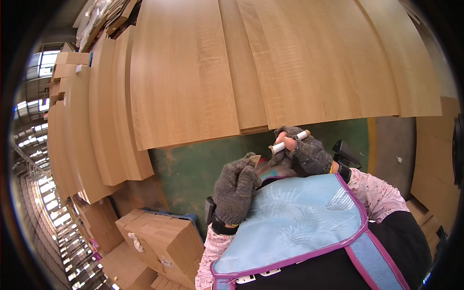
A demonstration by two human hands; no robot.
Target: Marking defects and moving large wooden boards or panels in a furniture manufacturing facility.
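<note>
Head view, centre of the frame: a short white stick with a tan tip [289, 142], perhaps chalk or a wax filler, sits pinched in the right hand [304, 153], gripped between the bare fingertips of a grey fingerless knit glove. Just left of it and a little lower, the left hand [235, 187], in a full grey glove, is curled closed around a small flat object with a tan edge and a coloured sheen [265, 166]; what it is cannot be told. Both hands are raised close to the chest, above a pale blue apron with purple trim [295, 217].

Beyond the hands, a green floor [193, 169] shows in mid-frame. Large light wooden panels [251, 63] fill the upper half, leaning in overlapping rows, with more stacked along the left edge. Cardboard boxes [159, 241] lie at lower left.

As a judgement: the stick is held only near one end, so a slip of the thick knit fabric could drop it to the floor, where it might snap. The flat object, half hidden in the left glove, could slide out likewise. Standing this close to leaning panels, a careless elbow might mark a face.
</note>
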